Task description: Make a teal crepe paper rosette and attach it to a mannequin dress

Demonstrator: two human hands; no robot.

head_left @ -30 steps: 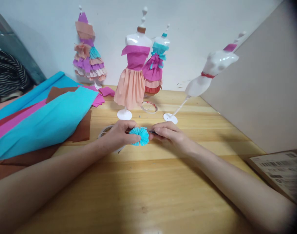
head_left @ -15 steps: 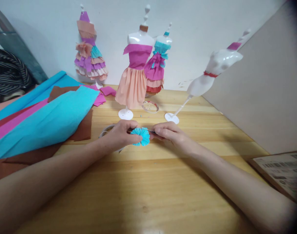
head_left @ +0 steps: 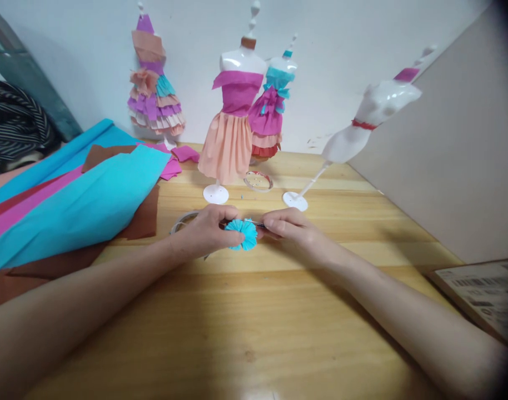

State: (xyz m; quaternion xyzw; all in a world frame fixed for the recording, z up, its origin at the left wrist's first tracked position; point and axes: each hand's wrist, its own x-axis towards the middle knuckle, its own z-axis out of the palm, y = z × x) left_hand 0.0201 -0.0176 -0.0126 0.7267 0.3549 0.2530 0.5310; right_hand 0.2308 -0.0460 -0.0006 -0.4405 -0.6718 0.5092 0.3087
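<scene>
A small round turquoise rosette of pleated crepe paper (head_left: 248, 234) is pinched in my left hand (head_left: 210, 230), the thumb pressing near its middle and the other fingers behind it. From the right, my right hand (head_left: 289, 223) is closed around a pair of scissors (head_left: 257, 223). Their slim silver blades lie at the rosette's top edge, with a little turquoise scrap beside them. My right fingers hide most of the handles. Partly covered by my left wrist, a pale ring like a tape roll (head_left: 179, 221) lies on the wooden table (head_left: 254, 328).
Crepe paper sheets (head_left: 83, 205) in turquoise, pink and brown spread at the left. Along the wall stand dress-form mannequins in paper clothes (head_left: 227, 139); a mostly bare white one (head_left: 349, 144) leans at right. A clear ring (head_left: 259, 181) lies between stands. A cardboard box (head_left: 481, 294) sits at right.
Both hands keep nearly the same place and grip. The silver blades have shifted slightly along the rosette's top edge, and the whole view has moved a little.
</scene>
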